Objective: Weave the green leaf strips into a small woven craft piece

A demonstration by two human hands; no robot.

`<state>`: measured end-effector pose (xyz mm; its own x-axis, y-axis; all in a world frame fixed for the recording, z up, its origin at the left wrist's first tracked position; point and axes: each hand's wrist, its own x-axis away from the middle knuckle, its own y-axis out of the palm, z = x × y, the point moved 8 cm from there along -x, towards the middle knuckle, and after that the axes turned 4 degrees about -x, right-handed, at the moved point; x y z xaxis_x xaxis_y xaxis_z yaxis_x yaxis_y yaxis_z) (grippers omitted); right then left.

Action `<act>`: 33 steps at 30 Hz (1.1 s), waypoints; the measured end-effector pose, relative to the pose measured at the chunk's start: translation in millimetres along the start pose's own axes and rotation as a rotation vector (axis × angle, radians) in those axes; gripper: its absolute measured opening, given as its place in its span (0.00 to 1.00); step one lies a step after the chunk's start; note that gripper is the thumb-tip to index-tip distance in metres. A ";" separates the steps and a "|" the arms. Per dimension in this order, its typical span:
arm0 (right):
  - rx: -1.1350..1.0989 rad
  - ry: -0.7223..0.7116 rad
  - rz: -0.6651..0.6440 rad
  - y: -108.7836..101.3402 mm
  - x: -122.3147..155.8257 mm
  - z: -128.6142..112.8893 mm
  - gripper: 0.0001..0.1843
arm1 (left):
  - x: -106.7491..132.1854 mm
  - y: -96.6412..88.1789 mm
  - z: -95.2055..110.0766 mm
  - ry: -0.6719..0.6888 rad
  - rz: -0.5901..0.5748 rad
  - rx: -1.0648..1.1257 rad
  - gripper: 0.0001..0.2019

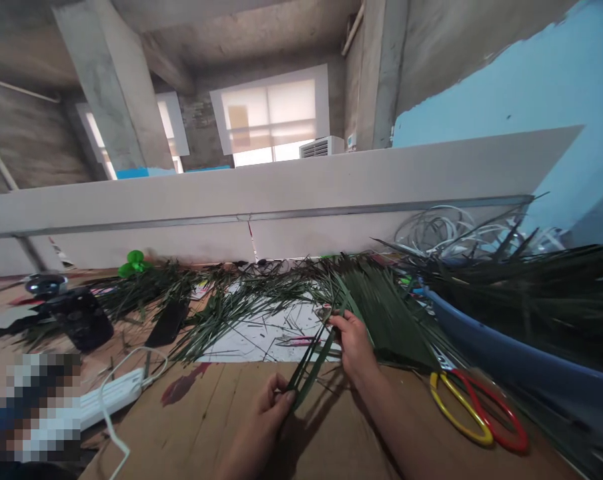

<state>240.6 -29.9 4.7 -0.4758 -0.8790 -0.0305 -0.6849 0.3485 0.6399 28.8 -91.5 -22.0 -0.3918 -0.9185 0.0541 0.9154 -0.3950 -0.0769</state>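
Note:
My left hand pinches the near end of a long green leaf strip low over the wooden table. My right hand grips the same strip farther up, where it meets a flat pile of green palm leaves. The strip runs slantwise between both hands. Loose thin leaf strips lie scattered beyond the hands across a white sheet.
Scissors with yellow and red handles lie to the right of my right hand. A blue tub full of leaves stands at far right. A white power strip with cable lies left, near black objects. A grey partition backs the table.

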 end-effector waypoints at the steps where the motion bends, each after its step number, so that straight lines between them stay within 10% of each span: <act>1: -0.004 -0.005 0.013 -2.5 -2.3 -1.9 0.08 | 0.3 -0.9 -1.4 0.002 -0.015 0.012 0.26; 23: -0.068 -0.080 0.190 -37.2 -21.0 -40.8 0.21 | -8.7 -23.6 -18.4 -0.031 -0.033 0.321 0.26; 33: 0.248 0.059 -0.448 37.9 24.5 -6.4 0.18 | -51.0 -6.3 11.6 0.033 -0.028 0.365 0.27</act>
<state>206.6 -40.3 33.1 -0.0784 -0.9742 -0.2118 -0.9279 -0.0064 0.3729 44.0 -41.9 -12.7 -0.4144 -0.9099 0.0185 0.8747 -0.3925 0.2844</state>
